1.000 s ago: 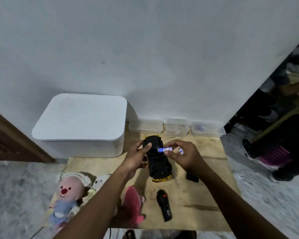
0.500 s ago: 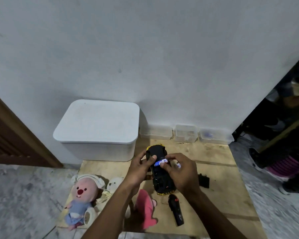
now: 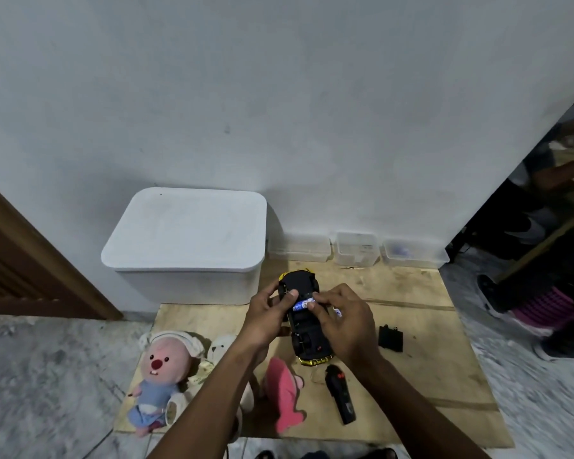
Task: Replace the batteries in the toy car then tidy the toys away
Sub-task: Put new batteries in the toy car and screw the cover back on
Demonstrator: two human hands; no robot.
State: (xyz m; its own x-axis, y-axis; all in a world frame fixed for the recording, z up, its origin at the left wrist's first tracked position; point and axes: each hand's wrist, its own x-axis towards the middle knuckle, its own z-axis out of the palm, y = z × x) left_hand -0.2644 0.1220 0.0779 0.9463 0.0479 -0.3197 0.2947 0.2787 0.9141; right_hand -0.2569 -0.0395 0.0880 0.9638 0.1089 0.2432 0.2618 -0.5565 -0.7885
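Fingers [image 3: 322, 298] of the right hand [image 3: 343, 323] are curled, and a blue-and-white battery [image 3: 300, 306] is pinched at their tips and held against the underside of the toy car [image 3: 307, 332]. A second battery [image 3: 337, 312] is tucked further back in the same hand. The black-and-yellow car is turned belly-up and is gripped along its left side by the left hand [image 3: 265, 314], whose thumb is laid on the chassis. The car is kept over the middle of a plywood board [image 3: 421, 329] on the floor. A black battery cover [image 3: 390, 337] is seen just right of it, a black remote control [image 3: 340, 392] nearer the camera, three plush toys [image 3: 159, 369] to the left, and a white lidded storage box [image 3: 186, 240] against the wall.
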